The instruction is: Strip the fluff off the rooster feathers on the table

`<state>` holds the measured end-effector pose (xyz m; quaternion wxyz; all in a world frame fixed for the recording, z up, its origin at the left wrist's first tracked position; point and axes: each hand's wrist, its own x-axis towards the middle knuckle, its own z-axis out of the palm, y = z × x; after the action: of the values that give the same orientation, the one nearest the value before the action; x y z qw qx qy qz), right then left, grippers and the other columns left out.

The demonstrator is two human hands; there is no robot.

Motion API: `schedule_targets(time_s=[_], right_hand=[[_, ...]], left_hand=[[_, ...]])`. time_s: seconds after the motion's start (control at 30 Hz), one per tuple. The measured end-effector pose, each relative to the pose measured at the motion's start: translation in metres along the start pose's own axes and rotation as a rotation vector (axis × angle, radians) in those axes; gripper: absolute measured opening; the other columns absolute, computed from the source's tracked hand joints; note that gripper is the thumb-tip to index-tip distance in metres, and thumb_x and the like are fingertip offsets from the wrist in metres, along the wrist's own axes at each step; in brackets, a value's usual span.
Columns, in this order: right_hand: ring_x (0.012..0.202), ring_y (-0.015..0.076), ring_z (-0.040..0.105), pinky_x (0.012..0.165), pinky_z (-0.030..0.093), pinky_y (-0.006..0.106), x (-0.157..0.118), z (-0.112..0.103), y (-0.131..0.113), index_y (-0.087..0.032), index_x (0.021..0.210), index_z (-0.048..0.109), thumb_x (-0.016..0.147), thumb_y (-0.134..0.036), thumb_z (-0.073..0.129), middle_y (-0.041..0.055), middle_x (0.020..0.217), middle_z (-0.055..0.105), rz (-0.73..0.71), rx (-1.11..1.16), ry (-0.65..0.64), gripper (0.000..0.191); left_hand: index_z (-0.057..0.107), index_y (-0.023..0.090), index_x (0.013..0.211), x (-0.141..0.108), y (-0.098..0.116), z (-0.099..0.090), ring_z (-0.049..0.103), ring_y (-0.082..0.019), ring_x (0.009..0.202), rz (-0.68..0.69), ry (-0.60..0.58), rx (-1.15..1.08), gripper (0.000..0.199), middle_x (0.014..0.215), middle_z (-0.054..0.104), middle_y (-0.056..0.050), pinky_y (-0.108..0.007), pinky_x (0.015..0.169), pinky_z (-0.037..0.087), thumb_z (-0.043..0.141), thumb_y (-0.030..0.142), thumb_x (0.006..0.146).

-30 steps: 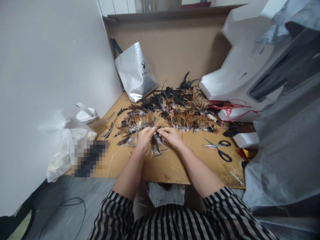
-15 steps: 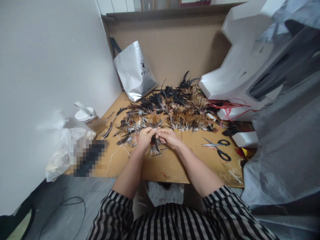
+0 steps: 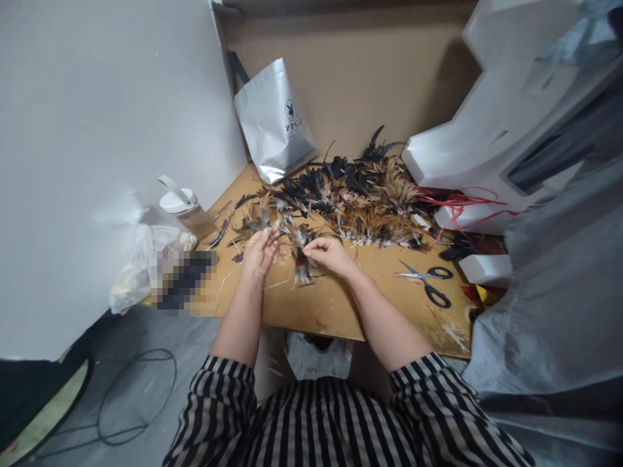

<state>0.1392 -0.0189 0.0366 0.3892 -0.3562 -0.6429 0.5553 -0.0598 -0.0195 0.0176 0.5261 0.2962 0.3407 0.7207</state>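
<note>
A small feather bunch (image 3: 302, 271) lies on the desk (image 3: 335, 301) between the two hands, just left of the right grip (image 3: 305, 250) and to the right of the left grip (image 3: 274, 239). The right grip is pinched together, thumb against forefinger, at the bunch's right edge; whether a strand is caught there cannot be made out. The left grip is loose, fingers parted and half curled, its tips by the brown feathers (image 3: 257, 214) on the far left; I cannot tell if it holds one.

Beyond the right grip, more feathers (image 3: 374, 227) spread across the far side of the desk, with black feathers (image 3: 343, 175) farther back. Scissors (image 3: 423, 281) lie to the right, blades parted and pointing left. Red strings (image 3: 452, 207) trail at the far right, and a silver bag (image 3: 272, 123) leans at the far left.
</note>
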Motion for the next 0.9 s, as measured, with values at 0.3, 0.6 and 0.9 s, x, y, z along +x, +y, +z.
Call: schedule_targets(time_s=[0.3, 0.6, 0.9], right_hand=[[0.062, 0.0100, 0.055, 0.059, 0.037, 0.019, -0.008, 0.028, 0.006, -0.015, 0.072, 0.068, 0.071, -0.025, 0.055, 0.0018, 0.069, 0.065, -0.207, -0.499, -0.231, 0.016], [0.068, 0.0172, 0.059, 0.058, 0.037, 0.023, 0.001, 0.078, -0.021, -0.016, 0.074, 0.068, 0.074, -0.033, 0.050, 0.0081, 0.075, 0.066, -0.018, -0.972, -0.190, 0.024], [0.086, 0.0259, 0.060, 0.068, 0.045, 0.031, 0.014, 0.111, -0.008, -0.014, 0.096, 0.065, 0.069, -0.033, 0.055, 0.0149, 0.092, 0.065, 0.140, -1.093, -0.176, 0.034]], left_hand=[[0.063, 0.015, 0.078, -0.019, 0.004, -0.026, 0.062, -0.008, 0.071, 0.000, 0.054, -0.025, 0.012, 0.088, 0.067, -0.005, -0.017, 0.060, 0.046, 0.066, 0.022, 0.070], [0.062, 0.015, 0.077, -0.017, 0.008, -0.034, 0.060, -0.007, 0.068, 0.030, 0.121, -0.087, 0.010, 0.084, 0.068, -0.003, -0.015, 0.057, 0.044, 0.065, 0.022, 0.071], [0.060, 0.016, 0.078, -0.017, 0.006, -0.037, 0.060, -0.006, 0.066, 0.020, 0.154, -0.111, 0.011, 0.083, 0.067, -0.002, -0.015, 0.056, 0.043, 0.065, 0.023, 0.071]])
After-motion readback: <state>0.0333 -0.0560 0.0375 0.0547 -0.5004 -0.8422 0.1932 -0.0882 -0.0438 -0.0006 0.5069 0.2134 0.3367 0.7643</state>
